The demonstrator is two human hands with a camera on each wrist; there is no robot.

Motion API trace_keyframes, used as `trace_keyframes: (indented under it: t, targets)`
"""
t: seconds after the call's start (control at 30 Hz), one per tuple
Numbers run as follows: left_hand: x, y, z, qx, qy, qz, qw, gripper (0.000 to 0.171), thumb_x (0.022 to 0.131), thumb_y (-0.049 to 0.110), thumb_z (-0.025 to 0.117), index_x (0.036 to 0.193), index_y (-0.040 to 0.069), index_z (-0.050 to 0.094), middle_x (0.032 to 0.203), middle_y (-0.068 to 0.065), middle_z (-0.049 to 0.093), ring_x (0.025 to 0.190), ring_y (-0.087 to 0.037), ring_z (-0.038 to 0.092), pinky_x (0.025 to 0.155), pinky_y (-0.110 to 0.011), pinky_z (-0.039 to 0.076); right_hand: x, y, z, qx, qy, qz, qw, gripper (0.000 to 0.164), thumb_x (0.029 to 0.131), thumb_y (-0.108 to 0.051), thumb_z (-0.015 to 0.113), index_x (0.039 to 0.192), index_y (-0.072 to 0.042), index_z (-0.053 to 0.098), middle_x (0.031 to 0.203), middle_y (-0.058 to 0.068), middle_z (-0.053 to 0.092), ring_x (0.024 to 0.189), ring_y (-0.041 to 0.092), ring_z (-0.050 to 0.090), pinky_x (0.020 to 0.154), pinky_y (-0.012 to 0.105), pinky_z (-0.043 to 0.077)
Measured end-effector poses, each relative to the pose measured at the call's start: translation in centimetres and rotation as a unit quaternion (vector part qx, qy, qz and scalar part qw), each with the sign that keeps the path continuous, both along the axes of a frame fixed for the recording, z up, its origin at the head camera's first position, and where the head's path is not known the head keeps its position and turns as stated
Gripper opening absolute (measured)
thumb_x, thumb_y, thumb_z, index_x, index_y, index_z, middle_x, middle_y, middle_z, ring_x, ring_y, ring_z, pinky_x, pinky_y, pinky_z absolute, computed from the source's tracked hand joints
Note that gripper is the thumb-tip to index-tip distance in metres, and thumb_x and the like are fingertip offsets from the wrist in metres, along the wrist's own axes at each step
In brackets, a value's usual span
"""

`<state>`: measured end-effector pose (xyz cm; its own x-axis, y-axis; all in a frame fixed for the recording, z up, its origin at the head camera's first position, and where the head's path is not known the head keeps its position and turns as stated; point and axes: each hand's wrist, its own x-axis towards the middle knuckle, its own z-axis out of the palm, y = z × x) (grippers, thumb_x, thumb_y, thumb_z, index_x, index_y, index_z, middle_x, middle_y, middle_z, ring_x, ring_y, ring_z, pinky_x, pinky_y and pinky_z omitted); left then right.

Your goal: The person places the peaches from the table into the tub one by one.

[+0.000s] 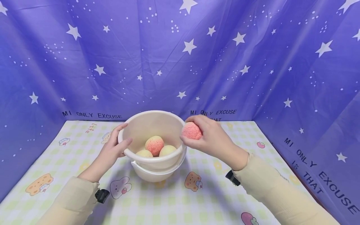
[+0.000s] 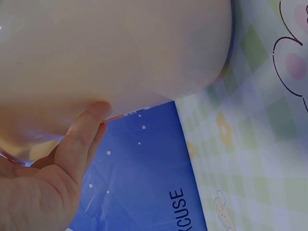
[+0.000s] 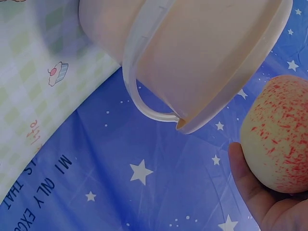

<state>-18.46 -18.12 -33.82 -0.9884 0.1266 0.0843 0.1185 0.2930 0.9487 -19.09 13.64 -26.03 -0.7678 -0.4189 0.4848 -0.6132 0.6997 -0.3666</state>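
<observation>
A white bucket [image 1: 157, 167] stands on the table with its mouth tilted toward me. Inside it lie a red-and-yellow peach [image 1: 154, 145] and two paler round fruits, one of them a pale yellow fruit [image 1: 167, 150]; their lower parts are hidden. My left hand [image 1: 114, 146] grips the bucket's left rim, thumb over the edge and fingers against the outer wall. At the right rim, my right hand [image 1: 212, 136] holds another peach [image 1: 192, 130], pink-red in the head view. In the right wrist view this peach [image 3: 281, 137] shows red speckles on a cream skin, beside the bucket's rim.
The bucket's handle [image 3: 132, 72] hangs down along its outer side. A green-and-white checked cloth [image 1: 135, 206] with cartoon prints covers the table. Blue star-patterned curtains [image 1: 157, 56] enclose the table's back and sides.
</observation>
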Motion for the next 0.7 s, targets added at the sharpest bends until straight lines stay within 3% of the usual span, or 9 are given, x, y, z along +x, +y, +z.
trace_keyframes:
  t: [0.23,0.7]
  targets:
    - [-0.1,0.1,0.0,-0.001,0.003,0.000,1.0000,0.068,0.103,0.031,0.049,0.159,0.020,0.013,0.159,-0.026,0.020,0.132,-0.045,0.048,0.094,-0.047,0.058,-0.3,-0.2,0.0,0.009,0.020,0.010,1.000,0.038,0.079,-0.034,0.077,0.108,-0.012,0.066,0.099,0.003,0.068,0.082,0.016,0.063,0.067,0.029,0.056]
    - [-0.1,0.0,0.0,0.004,0.003,-0.001,1.0000,0.067,0.103,0.029,0.049,0.159,0.020,0.013,0.159,-0.026,0.021,0.131,-0.046,0.048,0.093,-0.046,0.058,-1.0,-1.1,0.5,0.014,0.010,0.019,1.000,0.039,0.080,-0.034,0.076,0.109,-0.011,0.066,0.102,0.002,0.068,0.083,0.017,0.064,0.066,0.028,0.057]
